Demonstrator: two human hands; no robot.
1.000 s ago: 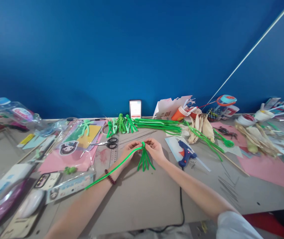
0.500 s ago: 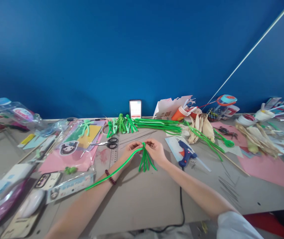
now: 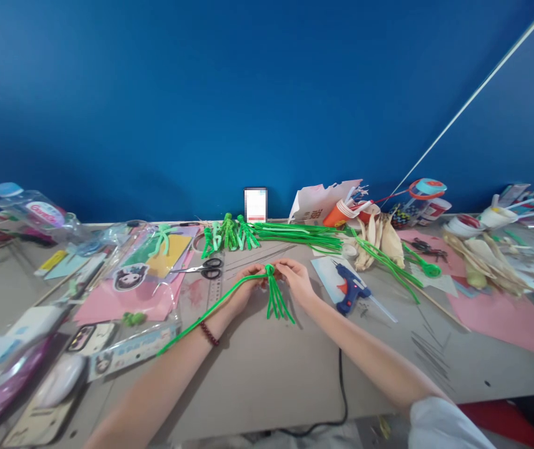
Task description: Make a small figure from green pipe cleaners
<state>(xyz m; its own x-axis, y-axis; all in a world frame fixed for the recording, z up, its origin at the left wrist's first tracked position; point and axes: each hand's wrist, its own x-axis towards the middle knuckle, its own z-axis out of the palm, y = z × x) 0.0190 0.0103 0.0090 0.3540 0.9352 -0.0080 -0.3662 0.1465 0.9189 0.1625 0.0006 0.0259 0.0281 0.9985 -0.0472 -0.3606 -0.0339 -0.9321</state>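
The bright green bundle of fuzzy pipe cleaners [image 3: 275, 298] is between my two hands, above the middle of the grey table [image 3: 267, 374]. Its tight looped top [image 3: 269, 269] is at the far end, and the loose legs fan out toward the near side, leaning a little right. So its long axis runs far to near, roughly along the gap between my hands.

From that top, one long green strand [image 3: 215, 304] departs leftward and nearward, crossing over my left wrist beside the dark red beaded bracelet [image 3: 209, 333]. This tail lies well off the line of the legs, nearly along my left forearm.

My left hand [image 3: 247, 284] is at the left of the looped top, its fingertips seemingly closed on it. My right hand [image 3: 296, 280] comes in from the right, thumb and fingers drawn close at the top's right edge; I cannot tell whether they pinch it. Neither hand is clearly nearer.

Farther out, the black-handled scissors [image 3: 211, 269] lie left of my left hand, and the blue glue gun [image 3: 354, 290] lies right of my right. Beyond the bundle, small green twisted figures [image 3: 229, 234] stand or lean near the blue wall [image 3: 267, 112].
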